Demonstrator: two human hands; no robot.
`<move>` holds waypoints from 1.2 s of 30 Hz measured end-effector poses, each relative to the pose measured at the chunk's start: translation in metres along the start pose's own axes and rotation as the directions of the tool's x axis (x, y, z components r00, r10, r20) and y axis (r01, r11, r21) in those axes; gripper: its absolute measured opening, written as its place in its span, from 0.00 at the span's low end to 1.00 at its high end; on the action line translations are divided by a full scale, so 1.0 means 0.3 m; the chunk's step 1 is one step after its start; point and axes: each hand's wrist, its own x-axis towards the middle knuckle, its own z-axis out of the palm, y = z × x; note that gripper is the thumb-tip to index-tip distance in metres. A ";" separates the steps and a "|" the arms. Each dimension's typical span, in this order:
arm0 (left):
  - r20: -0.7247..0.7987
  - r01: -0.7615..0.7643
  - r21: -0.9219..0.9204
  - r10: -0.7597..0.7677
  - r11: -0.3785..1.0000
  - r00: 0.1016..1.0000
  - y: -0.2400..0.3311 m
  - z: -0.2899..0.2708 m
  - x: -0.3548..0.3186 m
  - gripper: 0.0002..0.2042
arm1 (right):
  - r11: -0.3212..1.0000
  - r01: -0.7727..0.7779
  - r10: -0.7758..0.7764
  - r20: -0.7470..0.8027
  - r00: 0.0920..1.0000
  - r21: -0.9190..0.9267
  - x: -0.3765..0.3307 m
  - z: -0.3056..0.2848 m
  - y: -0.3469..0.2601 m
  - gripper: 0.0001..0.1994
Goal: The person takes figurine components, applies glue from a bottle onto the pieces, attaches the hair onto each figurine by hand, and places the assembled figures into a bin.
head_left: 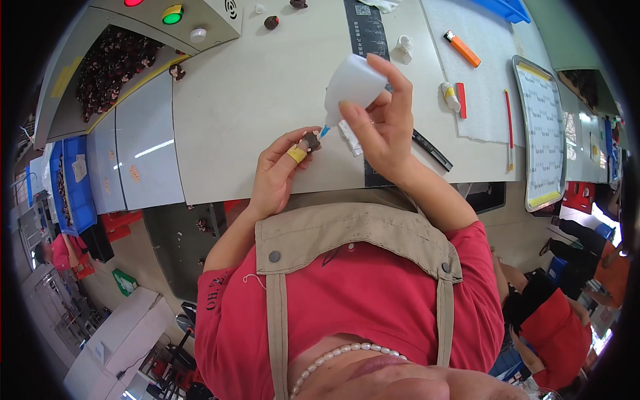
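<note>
My left hand (275, 172) is closed on a small dark brown figure with pinkish spots (311, 141), pinched at the fingertips over the table's near side. Yellow tape wraps one of this hand's digits. In my right hand (389, 137) is a white squeeze bottle (353, 87), tilted with its thin blue nozzle pointing down to the left. The nozzle tip is at the figure's upper right; whether it touches cannot be made out. Just below the bottle, partly behind my right hand, lies a white crumpled piece (349, 138).
A black pen (432, 150), orange lighter (461, 49), small white-and-yellow bottle (450, 98), red brush (509, 130) and rimmed tray (520, 73) lie right. A bin of dark pieces (110, 73) stands left, under lit buttons (172, 15). People work behind.
</note>
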 end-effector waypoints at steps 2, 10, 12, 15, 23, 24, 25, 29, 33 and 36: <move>0.005 0.005 -0.001 -0.005 1.000 1.000 -0.003 -0.004 0.002 0.15 | 0.914 0.309 -0.288 0.119 0.950 -0.263 -0.003 -0.003 -0.009 0.29; -0.015 0.005 -0.068 -0.006 0.998 1.000 -0.007 -0.002 0.000 0.15 | 0.838 0.411 -0.364 0.193 0.911 -0.360 -0.003 0.001 -0.013 0.29; -0.009 -0.011 -0.008 0.011 1.000 1.000 -0.003 -0.002 0.001 0.15 | 0.886 0.357 -0.329 0.142 0.934 -0.296 0.003 0.007 -0.011 0.28; -0.003 -0.021 -0.025 0.021 0.999 1.000 -0.004 -0.009 0.000 0.16 | 0.926 0.274 -0.249 0.126 0.960 -0.258 0.009 0.014 -0.017 0.28; 0.000 -0.064 -0.159 0.065 0.985 0.998 -0.031 -0.027 -0.004 0.18 | 0.748 -0.529 0.586 -0.026 0.810 0.402 0.089 -0.017 0.035 0.21; -0.050 -0.101 -0.192 0.093 0.976 0.994 -0.041 -0.016 -0.004 0.19 | 0.630 -0.582 0.686 -0.017 0.727 0.515 0.105 -0.021 0.057 0.21; 0.016 -0.057 -0.186 0.061 0.981 0.998 -0.031 -0.027 0.009 0.20 | 0.500 -0.528 0.650 0.106 0.753 0.687 0.122 -0.012 0.082 0.19; 0.058 -0.066 -0.238 0.082 0.969 0.995 -0.040 -0.027 0.016 0.20 | 0.331 -0.599 0.689 0.247 0.682 0.729 0.166 -0.001 0.159 0.12; 0.071 -0.062 -0.227 0.080 0.972 0.994 -0.042 -0.051 0.020 0.20 | 0.193 -0.629 0.742 0.308 0.595 0.753 0.206 0.012 0.226 0.12; 0.151 -0.081 -0.261 0.124 0.962 0.981 -0.035 -0.042 0.020 0.20 | 0.144 -0.646 0.790 0.307 0.531 0.749 0.231 0.019 0.253 0.14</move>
